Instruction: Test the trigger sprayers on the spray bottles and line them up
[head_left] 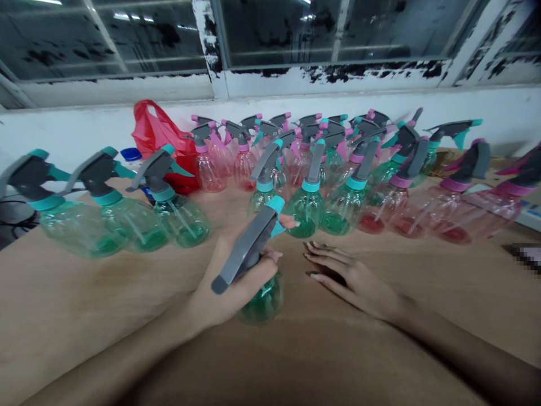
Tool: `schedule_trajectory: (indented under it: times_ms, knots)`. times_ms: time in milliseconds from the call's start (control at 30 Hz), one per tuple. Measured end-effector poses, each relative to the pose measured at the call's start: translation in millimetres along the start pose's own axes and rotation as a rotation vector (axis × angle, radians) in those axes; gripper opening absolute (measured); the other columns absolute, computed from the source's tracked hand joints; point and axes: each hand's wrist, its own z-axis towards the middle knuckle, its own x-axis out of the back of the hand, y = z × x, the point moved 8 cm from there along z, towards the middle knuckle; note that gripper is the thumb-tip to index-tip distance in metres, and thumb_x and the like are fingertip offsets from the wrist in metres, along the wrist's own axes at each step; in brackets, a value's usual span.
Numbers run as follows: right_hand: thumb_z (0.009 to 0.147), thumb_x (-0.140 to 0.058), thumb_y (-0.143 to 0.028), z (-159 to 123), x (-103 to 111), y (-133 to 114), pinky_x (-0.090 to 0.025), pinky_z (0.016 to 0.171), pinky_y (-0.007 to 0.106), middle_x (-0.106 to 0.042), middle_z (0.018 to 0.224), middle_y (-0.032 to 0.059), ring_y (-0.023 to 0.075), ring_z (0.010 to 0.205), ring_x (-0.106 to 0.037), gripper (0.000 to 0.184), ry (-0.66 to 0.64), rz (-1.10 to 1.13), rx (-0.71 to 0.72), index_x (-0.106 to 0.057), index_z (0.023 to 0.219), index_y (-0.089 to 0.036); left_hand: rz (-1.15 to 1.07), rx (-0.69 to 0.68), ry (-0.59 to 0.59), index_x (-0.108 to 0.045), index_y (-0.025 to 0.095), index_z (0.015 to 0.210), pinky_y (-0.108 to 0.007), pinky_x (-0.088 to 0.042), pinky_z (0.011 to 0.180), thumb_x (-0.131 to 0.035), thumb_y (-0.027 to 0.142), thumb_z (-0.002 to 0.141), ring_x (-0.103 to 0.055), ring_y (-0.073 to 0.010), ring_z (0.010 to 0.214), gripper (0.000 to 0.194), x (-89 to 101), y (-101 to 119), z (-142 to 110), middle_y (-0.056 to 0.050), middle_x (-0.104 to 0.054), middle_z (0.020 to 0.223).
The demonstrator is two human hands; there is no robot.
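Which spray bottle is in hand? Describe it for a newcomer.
On the wooden table, in front of the other spray bottles, find the left hand. It grips a clear green spray bottle, gray-headed and teal-tipped. Unlike its neighbours, this one is nearest the camera and gripped.

The held green bottle (262,300) is partly hidden, and the right edge crops a pink-collared sprayer (524,175).

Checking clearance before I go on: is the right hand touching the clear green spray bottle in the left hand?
Apart: the head view shows a strip of tan tabletop between the right hand and the bottle.
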Motion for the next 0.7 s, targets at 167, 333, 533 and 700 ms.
schedule_trajectory:
  times_ms: [167,333,533,700]
  knots:
    - [0.090,-0.045,-0.037,0,0,1,-0.034,0.106,0.045,-0.047,0.136,0.0037,0.0211,0.128,-0.038,0.042,0.006,0.005,-0.011,-0.045,0.131,-0.025,0.041,0.016,-0.020,-0.065,0.024,0.075,-0.030,-0.052,0.067,-0.048,0.027,0.078,-0.064,-0.0175,0.070,0.018,-0.4,-1,-1,0.000,-0.068,0.074]
    - [0.090,-0.045,-0.037,0,1,0,-0.035,0.105,0.047,-0.047,0.136,0.0036,0.0226,0.128,-0.039,0.042,0.020,0.014,0.000,-0.044,0.131,-0.027,0.001,0.013,-0.002,-0.064,0.023,0.077,-0.029,-0.052,0.070,-0.050,0.023,0.077,-0.065,-0.0170,0.074,0.014,-0.5,-6,-2,0.001,-0.069,0.080]
    - [0.090,-0.044,-0.037,-1,-1,2,-0.035,0.105,0.047,-0.046,0.137,0.0033,0.0221,0.129,-0.038,0.043,0.000,0.001,-0.003,-0.043,0.132,-0.027,-0.088,0.031,0.017,-0.065,0.021,0.082,-0.033,-0.051,0.077,-0.052,0.035,0.082,-0.064,-0.0196,0.079,0.018,-1.9,-19,-6,-0.001,-0.068,0.079]
    - [0.090,-0.045,-0.037,-1,-3,4,-0.035,0.106,0.046,-0.046,0.137,0.0027,0.0216,0.129,-0.038,0.043,0.004,0.002,-0.009,-0.043,0.132,-0.027,-0.061,0.004,-0.022,-0.065,0.024,0.093,-0.035,-0.053,0.074,-0.051,0.024,0.077,-0.065,-0.0214,0.078,0.022,1.1,-2,-4,-0.001,-0.067,0.078]
